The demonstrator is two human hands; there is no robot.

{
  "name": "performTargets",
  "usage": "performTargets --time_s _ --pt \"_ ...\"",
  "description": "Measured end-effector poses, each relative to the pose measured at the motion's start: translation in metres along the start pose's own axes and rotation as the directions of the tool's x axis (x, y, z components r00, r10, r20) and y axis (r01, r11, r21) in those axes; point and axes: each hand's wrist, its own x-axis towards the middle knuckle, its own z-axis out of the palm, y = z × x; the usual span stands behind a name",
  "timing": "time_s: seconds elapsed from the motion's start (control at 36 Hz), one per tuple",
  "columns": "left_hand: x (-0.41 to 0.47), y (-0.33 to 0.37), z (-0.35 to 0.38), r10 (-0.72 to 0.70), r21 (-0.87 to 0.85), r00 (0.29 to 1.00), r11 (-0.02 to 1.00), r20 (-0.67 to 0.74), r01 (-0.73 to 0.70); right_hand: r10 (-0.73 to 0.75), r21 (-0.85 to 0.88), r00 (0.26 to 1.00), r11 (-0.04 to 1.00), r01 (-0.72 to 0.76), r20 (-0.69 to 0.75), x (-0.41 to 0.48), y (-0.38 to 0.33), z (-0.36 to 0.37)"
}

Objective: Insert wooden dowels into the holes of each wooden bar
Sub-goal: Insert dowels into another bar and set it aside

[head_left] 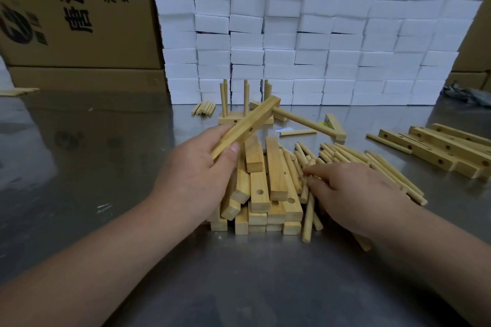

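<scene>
My left hand (196, 170) grips a wooden bar (252, 122) by its near end and holds it tilted up above a pile of bars (265, 199) with drilled holes. My right hand (350, 191) lies palm down on a heap of loose dowels (345, 159), fingertips touching them; I cannot tell whether a dowel is pinched. Behind the raised bar stand bars with upright dowels (245, 98) set in them.
A long dowel with end blocks (305, 122) lies behind the heap. More drilled bars (446, 148) lie at the right, a small dowel bundle (204, 108) at the back. A wall of white foam blocks (318, 40) and cardboard boxes (74, 13) close off the metal table (79, 167).
</scene>
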Motion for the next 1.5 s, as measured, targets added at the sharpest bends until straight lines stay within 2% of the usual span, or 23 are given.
performTargets --time_s 0.14,0.47,0.89,1.0,1.06,1.22,1.5 --pt "0.0 -0.001 0.001 -0.002 0.007 1.0 1.0 -0.014 0.002 -0.021 -0.008 1.0 1.0 0.021 -0.014 -0.001 0.0 0.0" --pt "-0.001 0.001 0.0 0.011 0.015 1.0 1.0 0.019 -0.012 -0.024 -0.008 0.997 1.0 0.024 0.074 -0.005 -0.006 -0.004" --pt "0.001 -0.004 0.003 0.014 0.019 1.0 1.0 -0.02 -0.014 -0.032 -0.126 0.999 0.992 0.026 -0.04 -0.011 -0.016 -0.014" --pt "0.001 -0.003 0.002 0.012 0.016 1.0 1.0 -0.02 -0.011 -0.027 -0.089 0.999 0.996 0.023 -0.034 -0.015 -0.018 -0.024" --pt "0.001 -0.004 0.002 0.011 0.009 1.0 1.0 -0.025 -0.011 -0.028 -0.056 1.0 0.998 0.028 0.002 -0.018 -0.018 -0.03" --pt "0.001 -0.004 0.002 0.003 0.024 0.999 1.0 -0.032 -0.002 -0.134 -0.081 0.945 0.983 0.165 0.297 -0.026 -0.024 -0.038" --pt "0.001 -0.003 0.002 0.003 0.021 1.0 1.0 -0.031 -0.002 -0.155 -0.136 0.896 0.964 0.23 0.416 -0.031 -0.037 -0.041"
